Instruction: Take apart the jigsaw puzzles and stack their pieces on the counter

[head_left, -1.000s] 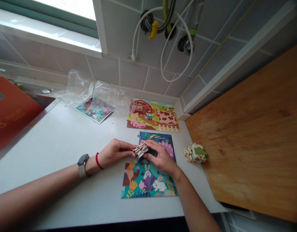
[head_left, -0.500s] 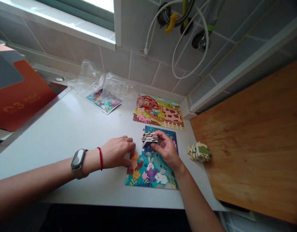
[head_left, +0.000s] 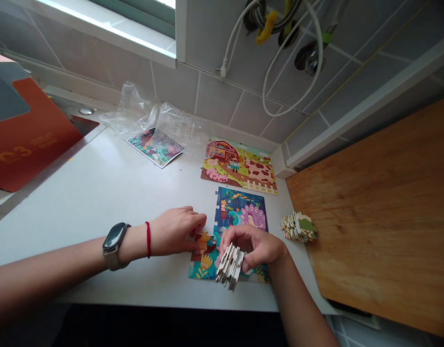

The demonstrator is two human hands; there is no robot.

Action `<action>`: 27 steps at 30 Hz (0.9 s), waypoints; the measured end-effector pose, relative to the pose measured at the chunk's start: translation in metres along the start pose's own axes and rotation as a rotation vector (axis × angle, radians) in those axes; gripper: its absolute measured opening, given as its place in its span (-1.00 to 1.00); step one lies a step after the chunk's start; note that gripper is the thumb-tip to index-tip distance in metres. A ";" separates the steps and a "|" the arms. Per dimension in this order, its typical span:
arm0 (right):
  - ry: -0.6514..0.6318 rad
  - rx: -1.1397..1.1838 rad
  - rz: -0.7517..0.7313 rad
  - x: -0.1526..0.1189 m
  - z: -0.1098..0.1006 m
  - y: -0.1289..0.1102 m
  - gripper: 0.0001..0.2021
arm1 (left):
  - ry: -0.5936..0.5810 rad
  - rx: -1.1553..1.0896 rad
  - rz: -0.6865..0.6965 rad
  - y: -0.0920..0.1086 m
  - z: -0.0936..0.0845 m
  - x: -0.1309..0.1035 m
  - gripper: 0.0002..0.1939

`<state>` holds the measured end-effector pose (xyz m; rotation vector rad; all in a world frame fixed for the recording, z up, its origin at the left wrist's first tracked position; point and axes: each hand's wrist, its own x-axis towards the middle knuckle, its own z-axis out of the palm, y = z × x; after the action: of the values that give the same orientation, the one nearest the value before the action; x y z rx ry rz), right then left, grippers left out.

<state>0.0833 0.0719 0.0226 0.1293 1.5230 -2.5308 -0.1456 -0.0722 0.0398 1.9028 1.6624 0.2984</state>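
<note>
On the white counter lies a partly joined puzzle (head_left: pixel 227 207) with a purple peacock and a fox. My left hand (head_left: pixel 180 231) is at its left edge, thumb and fingers closed on a fox puzzle piece (head_left: pixel 206 243) that lies against the joined part. Above the lower part of the puzzle, my right hand (head_left: pixel 254 248) grips a stack of puzzle pieces (head_left: pixel 229 266), their edges turned toward me. That hand and stack cover the rabbits in the picture. A farm puzzle (head_left: pixel 240 166) with a cow and a barn sits just behind.
A second pile of pieces (head_left: pixel 298 226) is to the right, by a wooden board (head_left: pixel 381 207). Clear plastic wrapping (head_left: pixel 178 126) overlaps a picture card (head_left: pixel 155 148) at the back. An orange box (head_left: pixel 34 130) stands at the left; a white cable (head_left: pixel 266 86) hangs on the wall.
My right hand has moved down toward me and tilted the stack, uncovering the peacock. My left hand has stayed at the fox piece. The view has shifted slightly.
</note>
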 end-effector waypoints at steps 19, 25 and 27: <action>-0.569 -0.335 0.021 0.029 0.018 0.008 -0.57 | -0.059 -0.222 0.048 -0.001 -0.004 0.001 -0.81; -0.577 -0.346 0.024 0.028 0.019 0.009 -0.59 | -0.046 -0.297 0.211 0.001 -0.006 -0.002 -0.83; -0.580 -0.364 0.019 0.029 0.020 0.009 -0.60 | -0.026 -0.292 0.203 0.002 -0.004 -0.002 -0.81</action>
<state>0.0573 0.0468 0.0196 -0.5808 1.6576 -1.9693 -0.1466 -0.0726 0.0448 1.8424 1.3273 0.5625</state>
